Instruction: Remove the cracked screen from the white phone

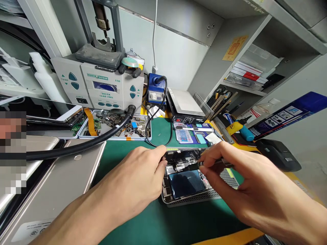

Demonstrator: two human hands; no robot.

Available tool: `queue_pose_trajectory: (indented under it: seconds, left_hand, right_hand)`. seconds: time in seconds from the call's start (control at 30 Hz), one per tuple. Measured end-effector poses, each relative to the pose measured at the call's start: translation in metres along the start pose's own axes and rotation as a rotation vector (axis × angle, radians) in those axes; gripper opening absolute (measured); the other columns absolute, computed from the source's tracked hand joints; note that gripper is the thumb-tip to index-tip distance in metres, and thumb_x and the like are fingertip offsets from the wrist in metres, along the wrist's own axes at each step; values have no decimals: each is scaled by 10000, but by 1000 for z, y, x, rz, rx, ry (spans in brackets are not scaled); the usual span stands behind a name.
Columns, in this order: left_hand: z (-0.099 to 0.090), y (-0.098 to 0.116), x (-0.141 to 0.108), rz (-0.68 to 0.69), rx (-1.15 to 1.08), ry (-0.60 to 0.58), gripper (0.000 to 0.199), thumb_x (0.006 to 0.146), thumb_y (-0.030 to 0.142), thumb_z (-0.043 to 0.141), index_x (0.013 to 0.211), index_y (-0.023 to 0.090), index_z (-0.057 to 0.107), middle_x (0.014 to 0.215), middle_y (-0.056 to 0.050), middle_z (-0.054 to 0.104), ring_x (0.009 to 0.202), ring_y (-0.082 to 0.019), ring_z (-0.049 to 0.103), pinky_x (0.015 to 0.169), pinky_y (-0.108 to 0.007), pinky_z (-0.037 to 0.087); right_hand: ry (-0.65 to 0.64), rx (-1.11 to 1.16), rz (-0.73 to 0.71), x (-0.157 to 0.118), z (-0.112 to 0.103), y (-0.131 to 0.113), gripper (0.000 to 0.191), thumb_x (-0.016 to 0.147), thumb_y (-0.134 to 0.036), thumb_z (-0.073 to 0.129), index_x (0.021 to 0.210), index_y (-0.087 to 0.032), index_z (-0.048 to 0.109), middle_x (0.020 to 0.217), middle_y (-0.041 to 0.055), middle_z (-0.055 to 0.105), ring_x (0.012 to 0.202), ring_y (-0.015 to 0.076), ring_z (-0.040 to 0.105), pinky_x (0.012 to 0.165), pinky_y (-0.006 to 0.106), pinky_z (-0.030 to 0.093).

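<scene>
An opened device [186, 184], either a phone or a small tablet, lies slightly tilted on a perforated grey plate [230, 178]. Its dark battery and bare circuitry face up. My left hand [146, 172] grips the device's left edge, with thumb and fingertips closed near its upper corner. Between the closed thumb and fingers of my right hand [245, 180] is a slim dark screwdriver [192, 166]. Its tip points left and down to the circuitry above the battery; whether it touches is too small to tell.
Behind stand a hot-air station [102, 85], a tray of circuit boards [117, 134] and a flat heating plate [186, 102]. A thick black hose [102, 139] crosses the left side above tablets [74, 163]. Tools and a blue box [288, 115] stand at right. The mat [178, 224] is green.
</scene>
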State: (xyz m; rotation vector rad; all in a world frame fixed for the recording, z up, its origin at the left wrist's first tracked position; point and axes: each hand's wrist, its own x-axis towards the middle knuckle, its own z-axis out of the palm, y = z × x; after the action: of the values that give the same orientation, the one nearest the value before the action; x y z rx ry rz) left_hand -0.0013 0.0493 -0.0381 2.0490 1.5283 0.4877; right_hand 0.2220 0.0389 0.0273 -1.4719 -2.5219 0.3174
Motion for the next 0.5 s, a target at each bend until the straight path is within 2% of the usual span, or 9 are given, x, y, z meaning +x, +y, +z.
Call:
queue_pose_trajectory:
  seconds: [0.23, 0.5]
  left_hand:
    - [0, -1, 1, 8, -21, -4, 254, 966, 300, 394, 717, 248, 393, 555, 51, 454, 482, -138, 375, 430, -273, 233]
    - [0, -1, 0, 7, -39, -9, 251, 962, 302, 412, 717, 246, 402, 560, 46, 454, 496, -139, 402, 432, -273, 235]
  right_hand:
    - [-38, -3, 2, -1, -1, 3, 105, 840, -165, 619, 911, -240, 601, 849, 31, 679, 690, 197, 634, 538, 289, 503]
    - [-19, 27, 29, 5, -2, -1, 39, 859, -221, 620, 896, -233, 623, 827, 48, 684, 667, 208, 636, 484, 289, 477]
